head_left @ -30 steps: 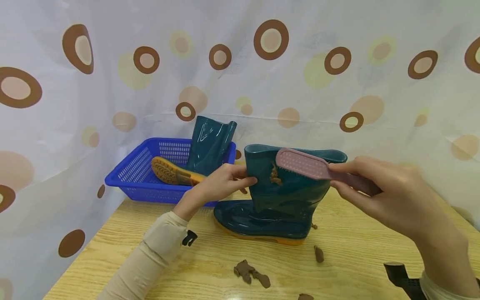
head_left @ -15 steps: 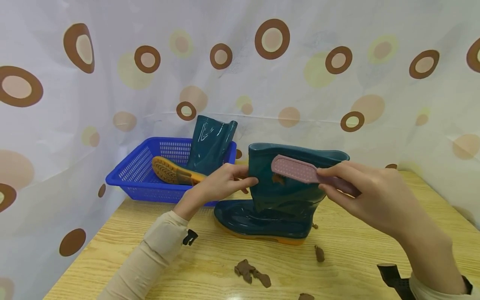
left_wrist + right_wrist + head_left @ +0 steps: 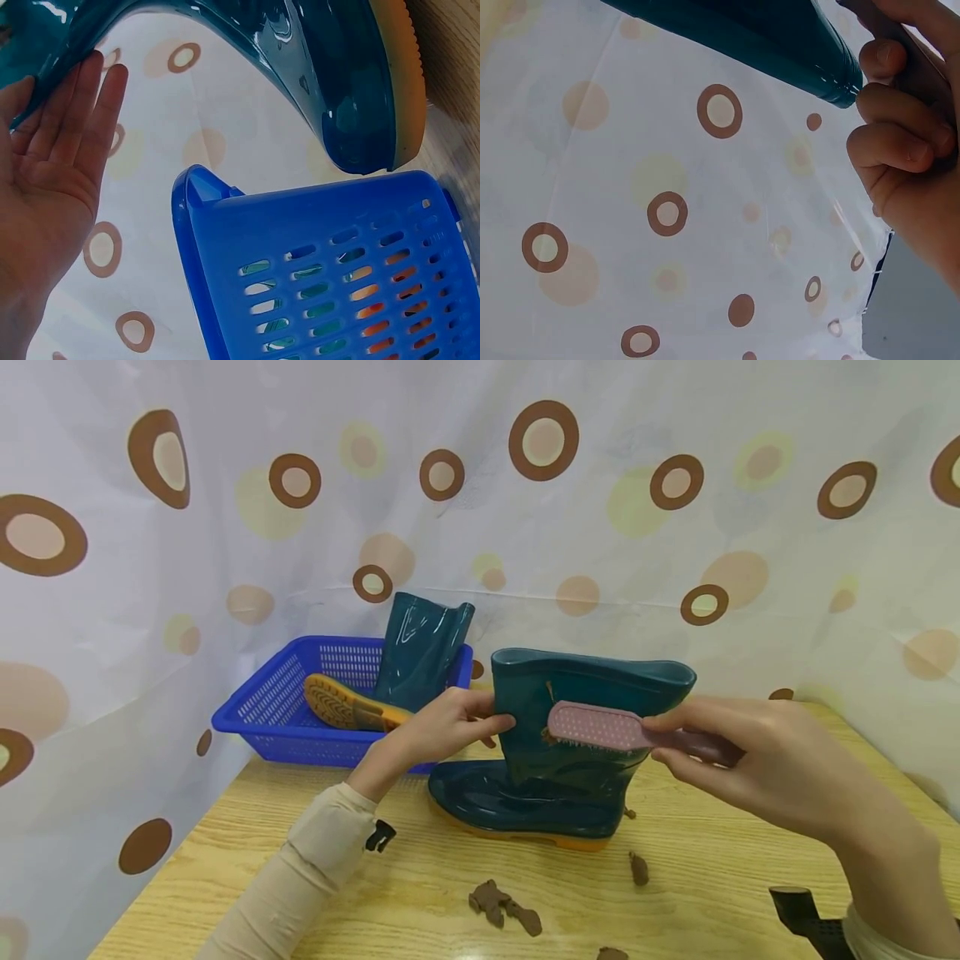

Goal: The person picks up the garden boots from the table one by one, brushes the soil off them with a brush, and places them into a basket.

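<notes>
A dark green rain boot [image 3: 525,797] with an orange sole stands upright on the wooden table, toe to the left. My left hand [image 3: 448,727] steadies its shaft at the front edge, thumb on the near side and fingers behind; the left wrist view shows this hand [image 3: 56,172] at the boot's edge. In my right hand [image 3: 765,760] is the handle of a pinkish-purple brush [image 3: 596,725], its bristles down against the shaft. Brown mud [image 3: 550,691] shows on the shaft beside the brush head, which hides part of it. Curled fingers wrap the handle in the right wrist view.
A blue plastic basket [image 3: 300,742] at the back left holds a second green rain boot [image 3: 416,652], its patterned sole turned outward. Clumps of brown mud [image 3: 487,897] lie on the table [image 3: 390,893] before the standing boot. A dotted curtain [image 3: 615,552] hangs behind.
The brush has moved down the boot's shaft from near the top rim, after a shift left and back right. Less mud shows beside it. My left hand stays at the shaft.
</notes>
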The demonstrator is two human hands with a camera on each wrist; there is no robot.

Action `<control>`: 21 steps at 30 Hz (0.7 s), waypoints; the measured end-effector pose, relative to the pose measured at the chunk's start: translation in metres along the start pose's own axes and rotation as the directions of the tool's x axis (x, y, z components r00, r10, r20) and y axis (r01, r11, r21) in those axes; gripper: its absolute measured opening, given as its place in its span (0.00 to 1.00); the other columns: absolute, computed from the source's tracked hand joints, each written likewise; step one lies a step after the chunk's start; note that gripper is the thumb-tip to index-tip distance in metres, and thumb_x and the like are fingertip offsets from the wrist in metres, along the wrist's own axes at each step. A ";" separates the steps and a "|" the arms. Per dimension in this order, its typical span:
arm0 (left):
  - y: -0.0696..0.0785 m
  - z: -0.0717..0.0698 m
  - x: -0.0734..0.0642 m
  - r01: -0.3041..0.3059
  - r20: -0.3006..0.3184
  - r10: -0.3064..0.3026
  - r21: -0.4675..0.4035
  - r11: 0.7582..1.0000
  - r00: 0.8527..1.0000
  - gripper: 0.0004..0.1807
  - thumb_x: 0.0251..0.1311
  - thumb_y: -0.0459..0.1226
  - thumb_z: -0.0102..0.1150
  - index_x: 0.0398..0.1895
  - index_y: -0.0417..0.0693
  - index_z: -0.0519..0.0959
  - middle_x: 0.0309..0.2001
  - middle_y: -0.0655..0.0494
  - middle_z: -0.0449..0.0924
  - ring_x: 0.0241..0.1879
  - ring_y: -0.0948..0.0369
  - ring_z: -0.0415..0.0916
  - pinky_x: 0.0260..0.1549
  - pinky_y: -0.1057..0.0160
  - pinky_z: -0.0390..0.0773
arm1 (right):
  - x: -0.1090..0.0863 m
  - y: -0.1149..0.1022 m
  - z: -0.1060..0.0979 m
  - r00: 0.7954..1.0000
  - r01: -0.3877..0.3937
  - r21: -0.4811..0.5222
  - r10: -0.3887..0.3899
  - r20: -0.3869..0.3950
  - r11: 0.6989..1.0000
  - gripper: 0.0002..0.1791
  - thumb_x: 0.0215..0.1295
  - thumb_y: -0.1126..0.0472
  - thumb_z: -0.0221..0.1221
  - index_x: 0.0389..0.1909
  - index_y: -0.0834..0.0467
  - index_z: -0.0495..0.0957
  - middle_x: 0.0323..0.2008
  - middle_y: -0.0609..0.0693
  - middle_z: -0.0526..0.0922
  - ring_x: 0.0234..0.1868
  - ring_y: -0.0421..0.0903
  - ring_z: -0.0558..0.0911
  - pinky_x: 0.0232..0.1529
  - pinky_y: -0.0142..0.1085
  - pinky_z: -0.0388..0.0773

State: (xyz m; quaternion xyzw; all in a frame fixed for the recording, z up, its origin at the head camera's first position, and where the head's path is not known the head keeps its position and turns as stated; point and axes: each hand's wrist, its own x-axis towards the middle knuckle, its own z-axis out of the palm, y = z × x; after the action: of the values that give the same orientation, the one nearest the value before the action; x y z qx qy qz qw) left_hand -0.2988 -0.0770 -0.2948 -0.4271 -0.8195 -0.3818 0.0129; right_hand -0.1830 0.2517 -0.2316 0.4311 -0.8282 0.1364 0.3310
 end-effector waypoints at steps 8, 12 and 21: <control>0.001 0.000 0.001 -0.011 0.008 0.011 -0.022 1.000 1.000 0.14 0.73 0.38 0.52 0.57 0.45 0.78 0.43 0.49 0.87 0.36 0.64 0.85 0.42 0.65 0.84 | 0.006 -0.005 0.002 0.969 0.023 -0.075 -0.040 -0.242 0.997 0.29 0.73 0.39 0.49 0.41 0.58 0.86 0.23 0.40 0.78 0.19 0.25 0.62 0.18 0.19 0.61; 0.000 -0.001 0.000 -0.014 0.012 0.015 -0.005 1.000 1.000 0.14 0.73 0.40 0.52 0.57 0.47 0.79 0.42 0.51 0.87 0.35 0.64 0.85 0.41 0.65 0.84 | 0.009 -0.007 0.007 0.964 0.012 -0.112 -0.041 -0.263 0.994 0.29 0.73 0.38 0.49 0.41 0.58 0.87 0.22 0.41 0.78 0.18 0.27 0.61 0.16 0.20 0.59; -0.002 0.000 0.000 -0.039 0.016 0.039 0.009 0.999 0.999 0.12 0.74 0.41 0.52 0.53 0.47 0.78 0.40 0.52 0.86 0.35 0.62 0.85 0.42 0.55 0.85 | 0.007 -0.002 0.018 0.992 -0.032 -0.060 0.024 -0.126 0.998 0.10 0.65 0.53 0.65 0.44 0.50 0.85 0.26 0.35 0.80 0.20 0.26 0.63 0.20 0.19 0.58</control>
State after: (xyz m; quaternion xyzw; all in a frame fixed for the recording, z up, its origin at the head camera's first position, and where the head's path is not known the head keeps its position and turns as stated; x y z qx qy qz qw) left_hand -0.2999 -0.0778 -0.2962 -0.4460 -0.8129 -0.3742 0.0160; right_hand -0.1920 0.2370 -0.2408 0.3995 -0.8156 0.1420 0.3937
